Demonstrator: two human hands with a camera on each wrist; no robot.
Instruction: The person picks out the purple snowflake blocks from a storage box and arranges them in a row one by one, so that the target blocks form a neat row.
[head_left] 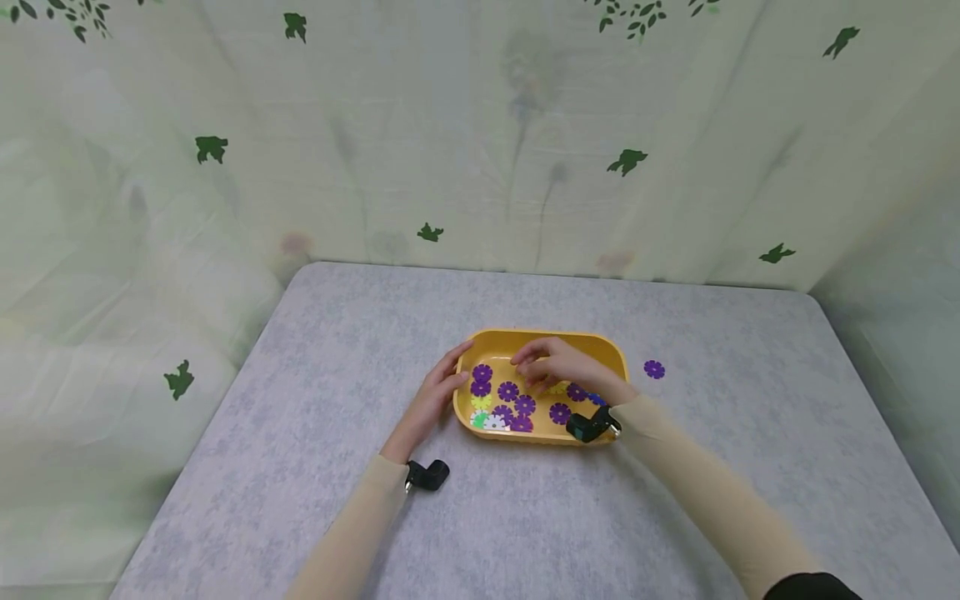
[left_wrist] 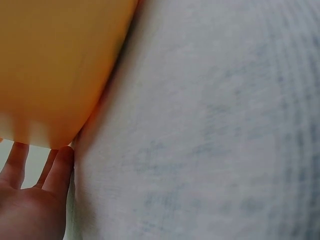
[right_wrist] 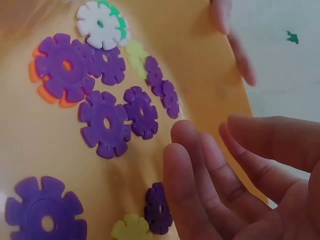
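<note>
On table (head_left: pixel 360 350): yellow-orange tray (head_left: pixel 495 342). At tray's left edge: left hand (head_left: pixel 431 396), released, fingers extended against wall. Over tray's middle: right hand (head_left: pixel 566 367), released, fingers loosely bent, nothing held. Inside tray: purple discs (right_wrist: pixel 96 112) scattered, mostly left half; yellow disc (head_left: pixel 482 402) near left edge; white disc (right_wrist: pixel 95 36) overlapping green disc (right_wrist: pixel 121 25), near-left corner. Just beside tray's right edge, on table: lone purple disc (head_left: pixel 655 369).
</note>
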